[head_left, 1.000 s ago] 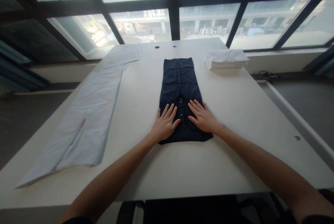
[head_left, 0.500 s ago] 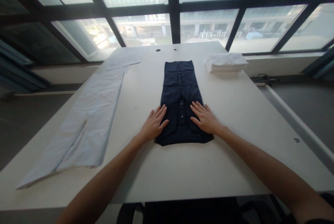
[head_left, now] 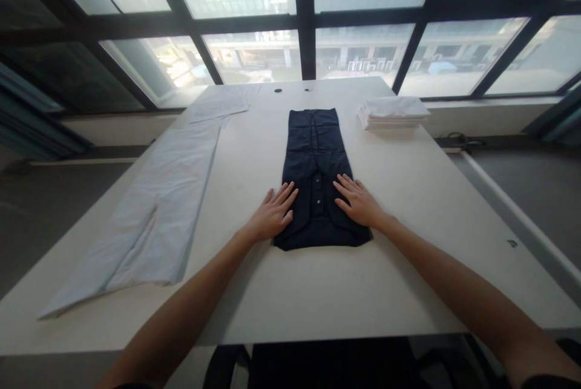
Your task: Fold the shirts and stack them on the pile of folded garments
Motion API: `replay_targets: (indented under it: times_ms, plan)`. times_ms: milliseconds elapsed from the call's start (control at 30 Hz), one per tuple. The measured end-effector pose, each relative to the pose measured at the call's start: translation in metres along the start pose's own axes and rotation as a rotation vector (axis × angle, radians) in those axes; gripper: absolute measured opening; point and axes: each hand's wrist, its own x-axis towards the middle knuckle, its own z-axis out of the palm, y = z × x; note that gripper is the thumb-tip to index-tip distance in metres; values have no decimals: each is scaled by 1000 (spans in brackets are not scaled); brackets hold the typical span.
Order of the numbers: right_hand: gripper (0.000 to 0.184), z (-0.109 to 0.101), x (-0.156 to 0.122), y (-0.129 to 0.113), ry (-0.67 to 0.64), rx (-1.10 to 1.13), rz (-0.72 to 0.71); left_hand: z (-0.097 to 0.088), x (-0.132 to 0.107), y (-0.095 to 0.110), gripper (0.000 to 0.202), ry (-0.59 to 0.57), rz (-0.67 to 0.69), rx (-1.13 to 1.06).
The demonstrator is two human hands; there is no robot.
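A dark navy buttoned garment, probably a shirt (head_left: 318,159), lies folded into a long narrow strip in front of me. Two small buttons show on its near half, and its near end is wider than its far end. My left hand (head_left: 273,212) rests flat on the shirt's left edge, fingers spread. On the opposite edge my right hand (head_left: 358,200) lies flat too, its fingers extended over the cloth. Neither hand grasps anything. Under both palms the fabric is hidden.
Long white folded cloth (head_left: 149,213) stretches along the left of the white table (head_left: 290,298). Beyond it lie white sheets (head_left: 220,104). A stack of folded white cloth (head_left: 393,112) sits at the back right. Large windows rise behind; a dark chair (head_left: 331,368) is at the near edge.
Both hands remain flat on the shirt and have barely shifted; the left fingers lie slightly farther in over the cloth. The whole view has moved a little.
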Motion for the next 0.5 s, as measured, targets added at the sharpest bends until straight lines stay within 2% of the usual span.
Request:
replay_targets:
  times_ms: [133,233,367,500]
  plan:
    - [55,-2,-1,-1,36,31,-4,-4,-2,-1,66,14,24,-56]
    - [49,-7,-6,-4,72,77,-43,-11,-11,2,63,-18,102,-131]
    - [47,-18,-29,-8,46,154,-171,-20,-36,9,63,-86,194,-157]
    - [48,-31,-60,-9,-5,186,-262,-22,-63,8,77,-103,254,-146]
